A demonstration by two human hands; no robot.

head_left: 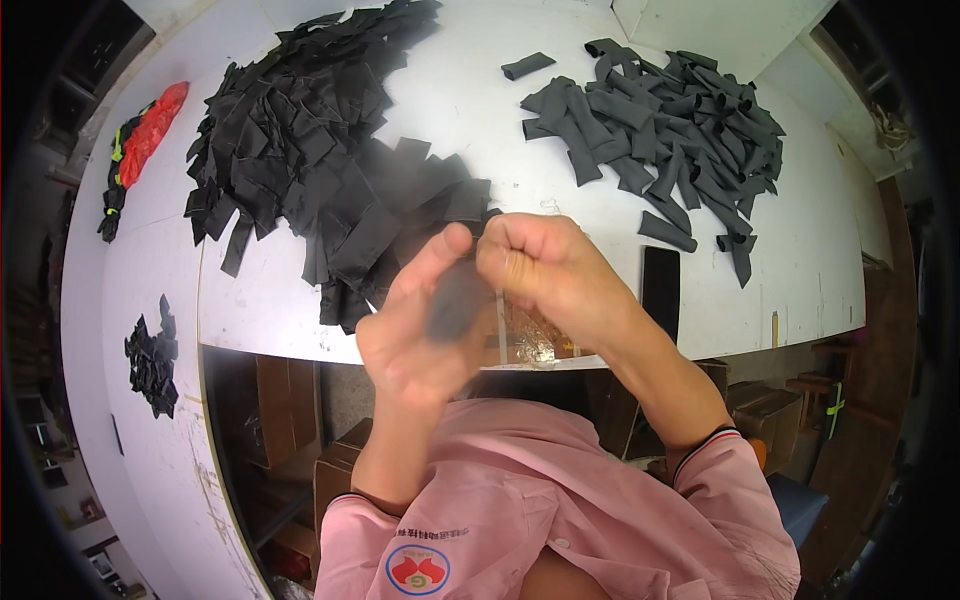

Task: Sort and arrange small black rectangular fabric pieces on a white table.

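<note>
Head view. Left hand (420, 335) and right hand (540, 270), both closed on one dark fabric strip (455, 300), blurred, near table edge. Risk: strip slipping loose from the pinch. White table (480, 110): flat black pieces (300, 150) far left, rolled pieces (670, 120) far right. Cardboard boxes (290, 400) beneath.

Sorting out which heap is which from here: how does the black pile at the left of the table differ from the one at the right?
The left pile is flat, squarish fabric pieces, overlapping like shingles; the right pile is narrow pieces that look rolled or folded into tubes. The left pile looks larger and reaches down to the hands; the right pile sits apart from them, with one stray piece beside it. Both are black fabric on the white table.
</note>
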